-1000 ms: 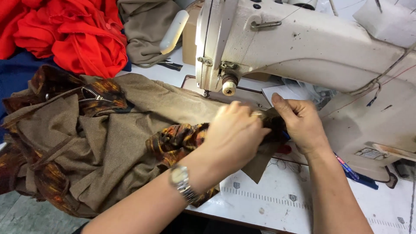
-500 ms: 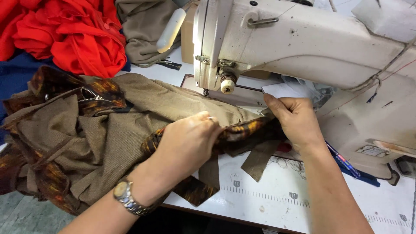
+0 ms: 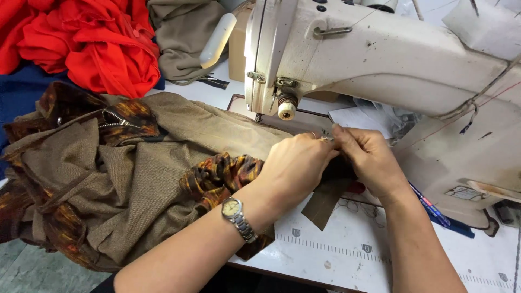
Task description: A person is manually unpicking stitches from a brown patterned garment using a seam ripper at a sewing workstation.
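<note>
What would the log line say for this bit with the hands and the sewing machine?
left hand: pinching brown fabric | right hand: pinching same fabric edge | place: in front of sewing machine | nearby: red cloth

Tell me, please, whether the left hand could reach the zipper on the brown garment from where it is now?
Probably yes. The left hand rests on the brown garment, and the zipper lies exposed on top of the folds, with only loose fabric between them and nothing covering it.

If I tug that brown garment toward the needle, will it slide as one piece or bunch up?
The brown garment lies in deep folds, so it is probably floppy and would bunch. Its bulk hangs past the table edge, so it may drag back. Both hands, left hand and right hand, pinch it.
</note>
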